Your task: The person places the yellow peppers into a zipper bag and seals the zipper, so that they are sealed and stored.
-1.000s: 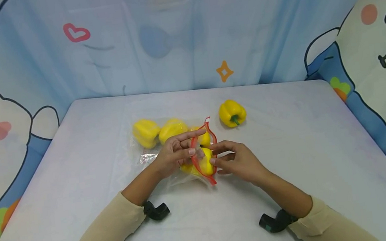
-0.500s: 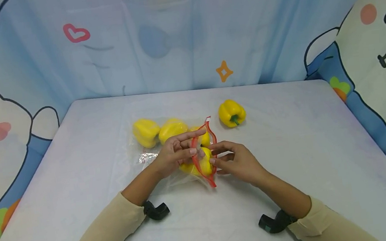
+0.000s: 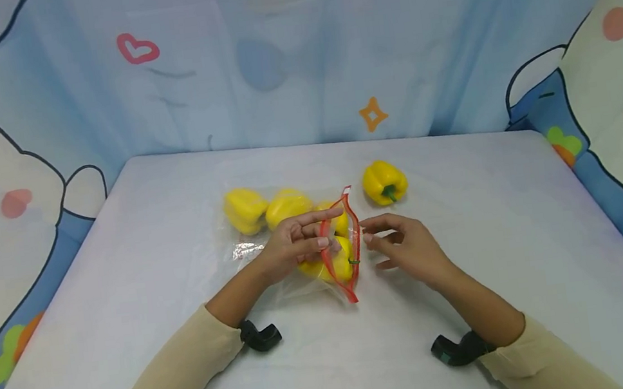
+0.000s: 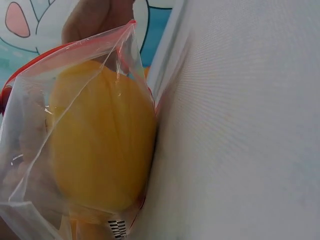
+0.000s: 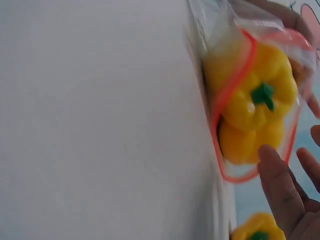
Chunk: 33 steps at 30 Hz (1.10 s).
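A clear zip bag with a red-edged mouth (image 3: pixel 355 231) lies on the table, its opening facing right. Several yellow bell peppers are inside; one (image 3: pixel 342 261) sits at the mouth, its green stem outward in the right wrist view. My left hand (image 3: pixel 293 245) holds the bag near its rim between thumb and fingers; part of this grip is hidden behind the plastic. Just right of the mouth, my right hand (image 3: pixel 408 244) has its fingers apart and holds nothing. Another yellow bell pepper (image 3: pixel 385 183) lies outside the bag, beyond the right hand.
The white-covered table (image 3: pixel 173 205) ends at a blue cartoon curtain (image 3: pixel 309 78) behind it. A black camera mount (image 3: pixel 261 335) is on the left wrist, and a similar camera mount (image 3: pixel 460 349) is on the right.
My right hand has drawn back slightly to the right, away from the pepper at the bag's mouth. My left hand keeps its hold on the bag. The head view has shifted a little.
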Available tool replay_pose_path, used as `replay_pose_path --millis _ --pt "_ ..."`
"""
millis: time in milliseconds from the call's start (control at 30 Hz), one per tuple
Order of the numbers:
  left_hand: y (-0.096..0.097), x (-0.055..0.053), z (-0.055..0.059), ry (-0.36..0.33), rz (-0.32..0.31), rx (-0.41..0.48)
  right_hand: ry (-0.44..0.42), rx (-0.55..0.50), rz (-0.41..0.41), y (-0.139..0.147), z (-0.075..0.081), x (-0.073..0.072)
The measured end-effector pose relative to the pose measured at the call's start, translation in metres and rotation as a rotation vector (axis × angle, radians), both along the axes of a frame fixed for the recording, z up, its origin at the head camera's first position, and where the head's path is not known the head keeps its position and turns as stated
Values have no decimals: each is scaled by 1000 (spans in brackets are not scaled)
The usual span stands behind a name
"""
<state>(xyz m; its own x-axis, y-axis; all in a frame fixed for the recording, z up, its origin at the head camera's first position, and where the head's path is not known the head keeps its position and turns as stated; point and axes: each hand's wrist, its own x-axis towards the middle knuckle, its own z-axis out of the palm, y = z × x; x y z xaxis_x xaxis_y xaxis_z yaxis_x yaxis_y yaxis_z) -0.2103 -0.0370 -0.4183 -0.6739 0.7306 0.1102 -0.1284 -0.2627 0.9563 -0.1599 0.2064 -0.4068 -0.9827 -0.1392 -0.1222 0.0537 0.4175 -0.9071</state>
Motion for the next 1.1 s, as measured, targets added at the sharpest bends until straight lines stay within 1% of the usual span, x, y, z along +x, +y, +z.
replay_pose_path --millis 133,233,300,367,433,467,633,733,867,1100 --pt "1 -1 -2 -12 -8 12 90 -14 -160 16 7 -12" --pt "2 -2 -3 -18 -11 20 139 -5 -290 25 7 -24" --pt "1 -2 -4 -20 -13 26 137 19 -355 29 7 -32" --pt "1 -2 -5 -24 -11 28 115 52 -393 30 5 -40" --pt "0 -2 -5 -25 -8 26 73 63 -405 31 4 -49" --pt "0 -2 -5 -24 -8 25 50 52 -410 31 3 -53" --pt "0 -2 -6 -32 -8 33 -52 -56 -416 33 1 -77" --pt "0 -1 -7 -40 -14 45 -85 -82 -419 34 -2 -87" --pt "1 -1 -6 -43 -22 50 -90 -86 -428 36 -5 -92" --pt "2 -2 -6 -47 -22 51 -75 -58 -466 35 -7 -95"
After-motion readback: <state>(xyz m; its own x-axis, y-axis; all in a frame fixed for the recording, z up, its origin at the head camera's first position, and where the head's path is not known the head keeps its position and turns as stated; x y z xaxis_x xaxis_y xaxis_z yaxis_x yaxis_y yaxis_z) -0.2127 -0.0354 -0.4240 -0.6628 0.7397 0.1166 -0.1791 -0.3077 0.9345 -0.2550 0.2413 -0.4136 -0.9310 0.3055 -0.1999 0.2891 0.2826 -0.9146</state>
